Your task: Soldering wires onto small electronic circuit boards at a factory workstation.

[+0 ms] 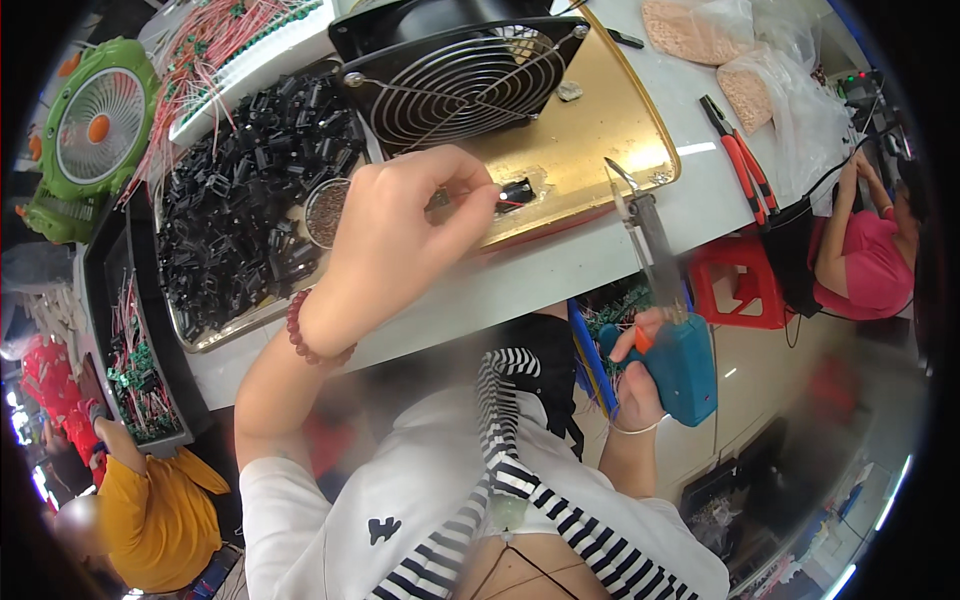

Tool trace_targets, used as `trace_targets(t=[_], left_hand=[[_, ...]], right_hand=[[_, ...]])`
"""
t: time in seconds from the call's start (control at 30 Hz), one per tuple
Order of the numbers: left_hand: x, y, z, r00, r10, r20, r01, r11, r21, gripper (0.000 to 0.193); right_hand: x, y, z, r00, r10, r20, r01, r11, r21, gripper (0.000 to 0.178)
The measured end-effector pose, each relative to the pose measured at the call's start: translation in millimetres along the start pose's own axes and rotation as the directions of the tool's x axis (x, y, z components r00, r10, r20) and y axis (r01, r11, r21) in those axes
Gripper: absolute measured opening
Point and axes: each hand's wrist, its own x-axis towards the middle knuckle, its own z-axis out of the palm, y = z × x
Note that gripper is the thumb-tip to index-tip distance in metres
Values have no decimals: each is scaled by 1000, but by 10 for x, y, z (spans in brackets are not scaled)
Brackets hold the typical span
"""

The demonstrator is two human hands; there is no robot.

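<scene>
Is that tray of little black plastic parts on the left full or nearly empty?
Full. The tray is heaped with black parts from edge to edge, hiding almost all of its bottom; only its metal rim shows.

Left hand (pixel 400 225) at plate (pixel 590 140) — soldering gun (pixel 670 340) right.

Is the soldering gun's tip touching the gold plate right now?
Apart. The head view shows the blue soldering gun in the right hand, its tip over the white table edge, with a clear gap to the gold plate.

Two clear plastic bags (pixel 745 60) of pinkish-tan small parts lie on the white bench (pixel 560 275), well beyond and right of the right-hand fingers (pixel 632 340).
</scene>
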Motion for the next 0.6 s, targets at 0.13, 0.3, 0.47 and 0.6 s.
trace_targets(t=[0.13,0.3,0.47,0.6], left_hand=[[-27,-55,54,999,-21,-33,22,999,29,10],[-13,-72,92,998,12,-57,-12,1000,12,9],[-6,-114,108,998,27,-57,-28,1000,-14,9],[0,-152,121,996,44,-79,-46,999,-21,9]], right_hand=[[-31,-26,40,998,50,-34,-51,998,-27,50],[-25,-33,119,999,28,-44,-32,995,-95,48],[-38,-4,100,999,-29,33,35,982,-184,38],[-63,28,75,998,-27,59,41,967,-252,31]])
